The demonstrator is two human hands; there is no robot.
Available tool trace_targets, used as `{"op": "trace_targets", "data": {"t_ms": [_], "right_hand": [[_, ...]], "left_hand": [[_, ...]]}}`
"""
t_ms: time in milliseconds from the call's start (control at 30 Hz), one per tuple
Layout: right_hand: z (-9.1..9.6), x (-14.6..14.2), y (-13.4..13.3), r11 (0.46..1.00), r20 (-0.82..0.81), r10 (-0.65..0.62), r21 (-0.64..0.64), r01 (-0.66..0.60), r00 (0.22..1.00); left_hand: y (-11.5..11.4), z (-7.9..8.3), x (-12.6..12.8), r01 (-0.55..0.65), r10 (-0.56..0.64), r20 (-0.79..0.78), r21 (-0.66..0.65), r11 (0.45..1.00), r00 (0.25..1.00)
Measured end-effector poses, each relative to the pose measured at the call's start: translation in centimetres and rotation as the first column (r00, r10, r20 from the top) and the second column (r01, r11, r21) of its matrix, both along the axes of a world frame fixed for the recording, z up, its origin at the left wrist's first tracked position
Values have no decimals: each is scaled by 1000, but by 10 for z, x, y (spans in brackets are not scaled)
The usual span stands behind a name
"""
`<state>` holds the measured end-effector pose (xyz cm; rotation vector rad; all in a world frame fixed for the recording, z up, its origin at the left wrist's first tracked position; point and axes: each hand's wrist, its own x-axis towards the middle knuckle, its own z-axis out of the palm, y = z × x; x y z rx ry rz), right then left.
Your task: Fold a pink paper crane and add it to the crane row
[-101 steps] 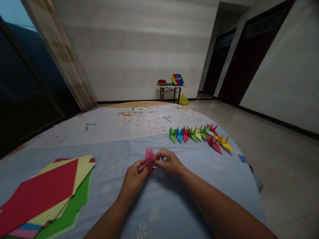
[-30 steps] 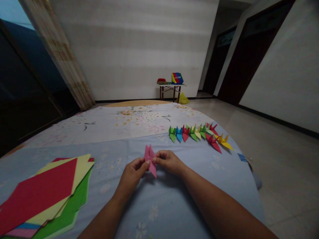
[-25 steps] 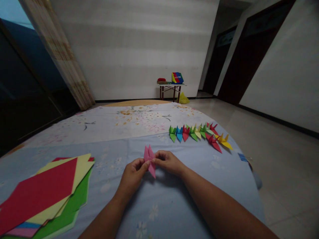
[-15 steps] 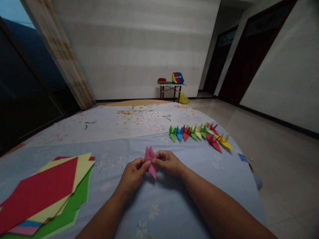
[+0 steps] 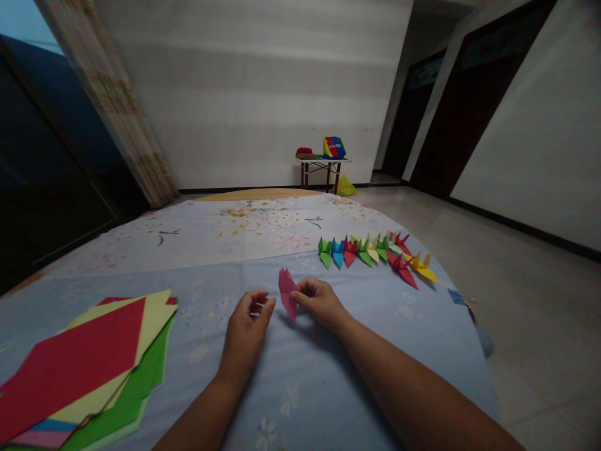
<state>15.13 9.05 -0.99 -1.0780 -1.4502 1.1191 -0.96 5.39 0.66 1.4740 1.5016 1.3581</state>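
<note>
A pink folded origami paper [image 5: 286, 293], long and pointed at its lower end, is held just above the blue tablecloth. My right hand [image 5: 320, 303] pinches its right side between thumb and fingers. Just left of the paper, my left hand [image 5: 251, 316] is off it, fingers curved and thumb apart, with nothing in its grasp. Finished paper cranes [image 5: 350, 252] in green, blue, red, cream and yellow stand in a row beyond my right hand.
A stack of coloured paper sheets [image 5: 89, 351] lies at the left on the tablecloth [image 5: 206, 388]. The round table's edge curves along the right. Against the far wall stands a small table [image 5: 323, 160] bearing a colourful box [image 5: 334, 147].
My left hand has let go of the pink paper and moved slightly left. My right hand keeps hold of the paper, which has turned and risen a little.
</note>
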Motion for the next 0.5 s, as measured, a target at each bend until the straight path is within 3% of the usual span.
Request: {"op": "trace_targets", "data": {"t_ms": [167,300,500], "right_hand": [[3,0,-3,989,125,-22,147,4,992],[11,-2,-10,928,236,-1,361,-87,972],[13,0,-13,906,249,91,381,-184,964]], "left_hand": [[-7,4,8,168,-168,9,0,986,986],[-7,6,12,227,-221,119,-38,973,968],[0,-1,6,212,-189,218,-87,973,957]]}}
